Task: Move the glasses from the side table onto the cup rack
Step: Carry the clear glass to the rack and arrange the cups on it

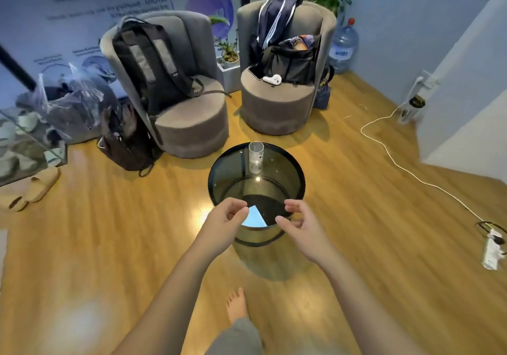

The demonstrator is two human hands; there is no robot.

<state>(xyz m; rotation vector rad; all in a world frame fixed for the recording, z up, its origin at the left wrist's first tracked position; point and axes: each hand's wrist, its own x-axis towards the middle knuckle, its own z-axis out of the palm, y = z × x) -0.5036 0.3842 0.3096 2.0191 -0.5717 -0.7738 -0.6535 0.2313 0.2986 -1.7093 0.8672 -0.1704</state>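
Progress looks early — one glass (256, 157) stands at the far edge of the table (219, 173), my left hand (226, 220) and right hand (299, 223) hover empty, loosely curled, near its front rim — no cup rack visible.

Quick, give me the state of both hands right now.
Left hand: open, fingers loosely curled, holding nothing, over the near rim of the side table.
Right hand: open, fingers curled, empty; the glass stands untouched at the far edge.

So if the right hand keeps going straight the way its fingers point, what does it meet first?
Probably the left hand: the right hand points leftward across the side table, well short of the glass. Depth is unclear.
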